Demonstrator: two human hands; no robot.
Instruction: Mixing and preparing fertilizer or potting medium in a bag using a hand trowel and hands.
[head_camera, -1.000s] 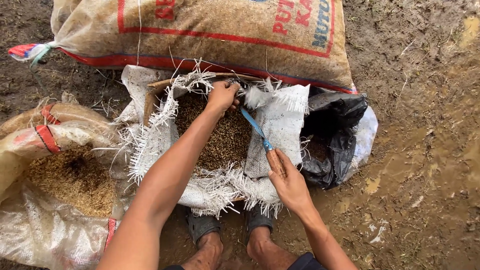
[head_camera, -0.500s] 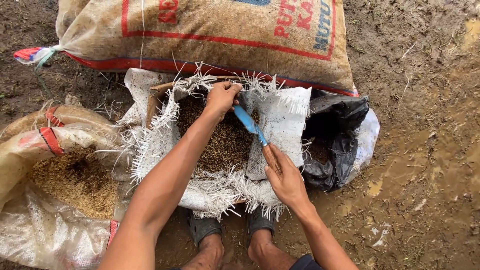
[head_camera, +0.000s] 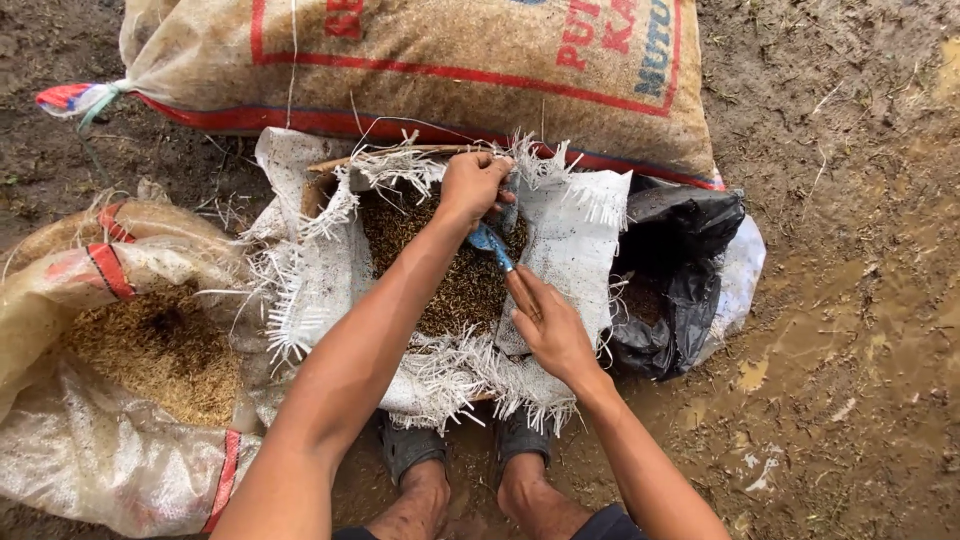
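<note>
Lowered since a moment ago, the blue-bladed tool (head_camera: 492, 243) dips into dark grain inside the frayed white sack (head_camera: 575, 240), wooden handle clasped in the right hand (head_camera: 552, 330); the left hand (head_camera: 474, 184) pinches the sack's far rim beside a filled printed sack (head_camera: 450, 70).

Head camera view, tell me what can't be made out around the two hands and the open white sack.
1. Blue tool: its far end is hidden under the left hand, its handle under the right hand; its kind cannot be told.
2. White sack: the base is covered by grain.
3. Black bag: the inside is in shadow.
4. Tied sack: its top is cut off by the upper edge.
</note>
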